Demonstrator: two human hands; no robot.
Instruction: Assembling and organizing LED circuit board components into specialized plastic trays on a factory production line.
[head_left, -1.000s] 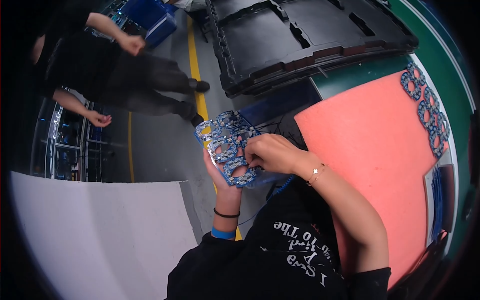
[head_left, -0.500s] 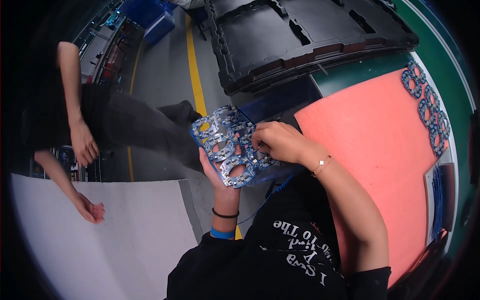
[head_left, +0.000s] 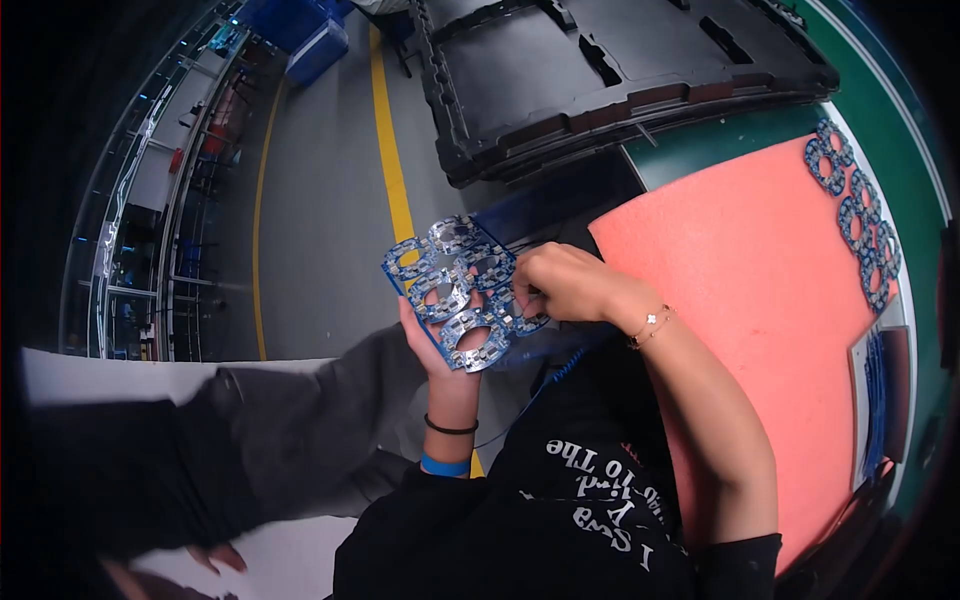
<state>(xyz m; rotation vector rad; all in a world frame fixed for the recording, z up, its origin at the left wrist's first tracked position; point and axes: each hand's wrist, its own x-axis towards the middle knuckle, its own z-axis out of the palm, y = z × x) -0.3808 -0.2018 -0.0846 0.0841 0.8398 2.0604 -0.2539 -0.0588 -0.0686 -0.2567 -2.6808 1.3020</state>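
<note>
- Circuit board panel (head_left: 460, 283) is up in the air, left of the pink mat (head_left: 740, 300); left hand (head_left: 428, 340) grips it from underneath.
- Right hand (head_left: 568, 280) curls at its mat-side edge, can't tell if it's pinching.
- IMO: steady palm, light fingertips, no flexing.

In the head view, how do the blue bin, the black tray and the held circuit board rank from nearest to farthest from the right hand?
From the right hand:
1. Circuit board, at its fingertips.
2. Black tray, beyond the hand.
3. Blue bin, far off, upper left.
</note>
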